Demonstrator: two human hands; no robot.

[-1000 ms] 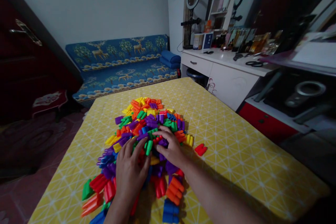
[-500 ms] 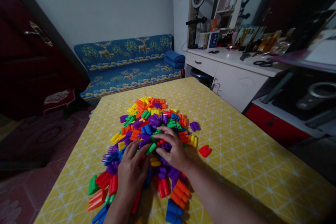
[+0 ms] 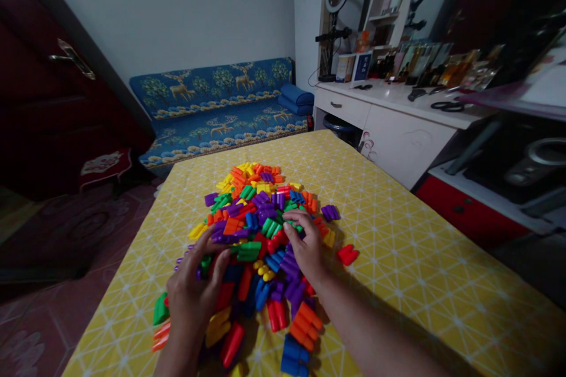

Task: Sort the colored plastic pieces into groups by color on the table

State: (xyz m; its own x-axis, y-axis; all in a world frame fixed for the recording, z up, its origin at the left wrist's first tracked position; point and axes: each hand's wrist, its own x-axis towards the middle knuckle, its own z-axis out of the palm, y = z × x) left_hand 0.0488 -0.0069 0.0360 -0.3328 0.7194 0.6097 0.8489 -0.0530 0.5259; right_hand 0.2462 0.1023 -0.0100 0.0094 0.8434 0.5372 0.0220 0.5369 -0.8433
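A pile of toy building blocks [image 3: 264, 212], ribbed plastic pieces in purple, green, red, blue, yellow and orange, is heaped on the table. My left hand [image 3: 194, 283] rests at the near left of the heap, thumb and fingers apart, with blocks partly hidden beneath it. Just right of its thumb lies a green block [image 3: 248, 251]. Over the right side of the pile, my right hand [image 3: 305, 241] has its fingers slightly bent and parted from the thumb, touching the blocks. Near its thumb are a red block [image 3: 276, 240] and another green block [image 3: 270, 228].
A yellow patterned cloth covers the table [image 3: 398, 259]. A purple block [image 3: 330, 212] and a red block [image 3: 348, 254] lie apart on the right. Beyond are a blue sofa [image 3: 221, 106] and a white dresser [image 3: 398, 135] with bottles. A red stool [image 3: 106, 165] stands left.
My hands have moved apart: the left went left and nearer, the right shifted slightly right. Blocks between them, including green, yellow and blue ones, are now uncovered and rearranged.
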